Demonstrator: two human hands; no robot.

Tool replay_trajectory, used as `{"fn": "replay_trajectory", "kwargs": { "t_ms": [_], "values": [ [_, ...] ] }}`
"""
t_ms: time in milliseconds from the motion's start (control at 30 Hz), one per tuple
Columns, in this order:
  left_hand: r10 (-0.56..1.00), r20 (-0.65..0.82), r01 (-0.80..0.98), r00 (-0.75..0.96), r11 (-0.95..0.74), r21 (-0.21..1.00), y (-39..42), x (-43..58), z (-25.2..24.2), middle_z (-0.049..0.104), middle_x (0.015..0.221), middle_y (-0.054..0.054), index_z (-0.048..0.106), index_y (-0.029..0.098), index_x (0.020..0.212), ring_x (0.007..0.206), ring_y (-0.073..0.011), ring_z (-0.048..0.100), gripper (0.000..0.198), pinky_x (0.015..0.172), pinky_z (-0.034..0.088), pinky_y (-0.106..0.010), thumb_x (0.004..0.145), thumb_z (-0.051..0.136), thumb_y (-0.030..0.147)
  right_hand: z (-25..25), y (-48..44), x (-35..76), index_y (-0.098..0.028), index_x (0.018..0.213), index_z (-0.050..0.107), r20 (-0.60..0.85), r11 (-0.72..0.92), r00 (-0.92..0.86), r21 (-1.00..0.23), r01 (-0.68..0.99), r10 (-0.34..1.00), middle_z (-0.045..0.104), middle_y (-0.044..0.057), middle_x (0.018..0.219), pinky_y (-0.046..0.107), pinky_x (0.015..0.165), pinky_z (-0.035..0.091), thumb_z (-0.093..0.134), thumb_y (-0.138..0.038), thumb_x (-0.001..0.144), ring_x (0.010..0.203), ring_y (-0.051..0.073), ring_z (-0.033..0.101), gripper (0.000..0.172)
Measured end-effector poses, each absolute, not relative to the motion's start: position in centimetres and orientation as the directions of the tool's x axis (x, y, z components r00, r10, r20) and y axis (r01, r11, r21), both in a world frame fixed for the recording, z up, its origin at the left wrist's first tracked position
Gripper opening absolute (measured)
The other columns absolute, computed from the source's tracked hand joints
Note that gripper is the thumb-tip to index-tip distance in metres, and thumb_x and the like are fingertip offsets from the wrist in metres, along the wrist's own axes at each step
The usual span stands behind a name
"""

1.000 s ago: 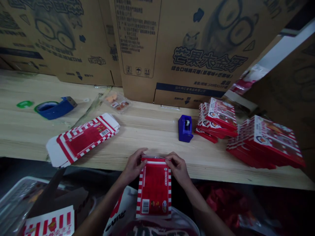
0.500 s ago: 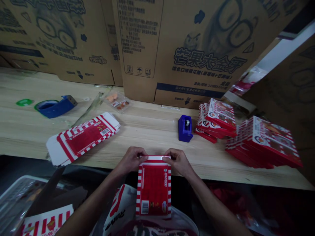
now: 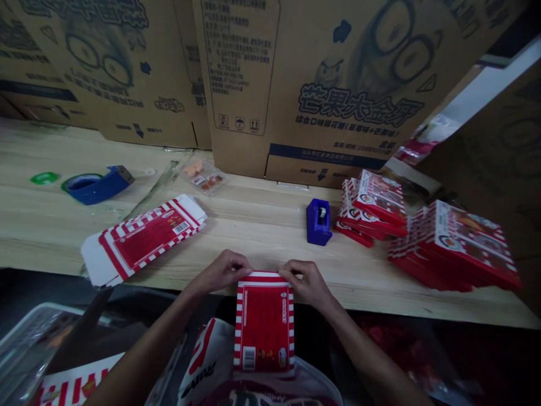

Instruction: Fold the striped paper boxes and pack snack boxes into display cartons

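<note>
A red box with white stripes and a barcode [image 3: 264, 327] rests against the table's front edge, its far end between my two hands. My left hand [image 3: 226, 269] pinches that end's left corner with thumb and fingers. At the right corner, my right hand [image 3: 305, 280] grips the same end in a similar pinch. The white strip along the top has become a red edge, and the end looks closed. To the left lies a fanned stack of flat unfolded cartons [image 3: 146, 239] in the same red and white print.
Finished-looking red boxes stand in a small pile [image 3: 376, 203] and a larger pile [image 3: 456, 245] on the right. A purple tape dispenser [image 3: 318, 221] and a blue tape dispenser [image 3: 97, 185] sit on the table. Large cardboard cartons [image 3: 313, 90] line the back. A clear packet [image 3: 203, 176] lies before them.
The white flap at the box's far end has folded down under my fingers, leaving a red edge on top. Both hands stay at the two corners.
</note>
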State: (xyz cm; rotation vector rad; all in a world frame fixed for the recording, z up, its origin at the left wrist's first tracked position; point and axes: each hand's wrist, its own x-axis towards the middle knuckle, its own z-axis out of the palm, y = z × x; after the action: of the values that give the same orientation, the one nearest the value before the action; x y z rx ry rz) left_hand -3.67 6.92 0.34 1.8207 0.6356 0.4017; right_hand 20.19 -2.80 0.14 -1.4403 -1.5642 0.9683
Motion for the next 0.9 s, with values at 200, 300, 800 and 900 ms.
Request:
{"fn": "replay_trajectory", "kwargs": {
  "t_ms": [200, 300, 800, 900],
  "values": [
    [0.779, 0.016, 0.13, 0.627, -0.125, 0.984, 3.7, -3.3, -1.9, 0.073, 0.094, -0.01, 0.073, 0.016, 0.091, 0.084, -0.0221, 0.066, 0.023, 0.074, 0.051, -0.031, 0.078, 0.065, 0.034, -2.2, -5.8, 18.6, -0.022, 0.088, 0.071, 0.148, 0.082, 0.181, -0.941, 0.329, 0.972, 0.072, 0.007, 0.094, 0.037, 0.082, 0.052, 0.067, -0.025, 0.079, 0.089, 0.023, 0.066, 0.011],
    [0.901, -0.052, 0.097, 0.431, 0.01, 0.995, 1.8, -2.7, -3.6, 0.074, 0.093, -0.01, 0.073, 0.017, 0.084, 0.087, -0.0247, 0.068, 0.022, 0.081, 0.051, -0.036, 0.078, 0.066, 0.036, -3.0, -6.0, 18.5, -0.022, 0.09, 0.07, 0.101, 0.048, 0.202, -0.967, 0.25, 0.974, 0.071, 0.008, 0.098, 0.036, 0.082, 0.052, 0.066, -0.027, 0.079, 0.093, 0.022, 0.066, 0.013],
    [0.911, -0.186, -0.062, 0.367, 0.224, 0.973, 0.5, -0.2, -4.4, 0.067, 0.086, -0.003, 0.063, 0.018, 0.085, 0.076, -0.0185, 0.062, 0.024, 0.067, 0.05, -0.027, 0.077, 0.067, 0.041, -3.0, 4.3, 30.3, -0.018, 0.057, 0.065, 0.165, -0.07, 0.789, -0.965, 0.254, 0.592, 0.058, 0.0, 0.056, 0.025, 0.053, 0.044, 0.067, -0.035, 0.063, 0.06, 0.016, 0.053, 0.018],
    [0.915, -0.166, -0.051, 0.368, 0.197, 0.979, 0.7, -0.2, -4.4, 0.066, 0.088, -0.003, 0.065, 0.018, 0.086, 0.081, -0.02, 0.062, 0.025, 0.069, 0.05, -0.027, 0.076, 0.068, 0.041, -3.5, 4.3, 29.4, -0.017, 0.064, 0.068, 0.171, -0.027, 0.791, -0.973, 0.231, 0.587, 0.059, 0.001, 0.057, 0.026, 0.053, 0.045, 0.064, -0.039, 0.065, 0.06, 0.016, 0.054, 0.022]
  ]
}}
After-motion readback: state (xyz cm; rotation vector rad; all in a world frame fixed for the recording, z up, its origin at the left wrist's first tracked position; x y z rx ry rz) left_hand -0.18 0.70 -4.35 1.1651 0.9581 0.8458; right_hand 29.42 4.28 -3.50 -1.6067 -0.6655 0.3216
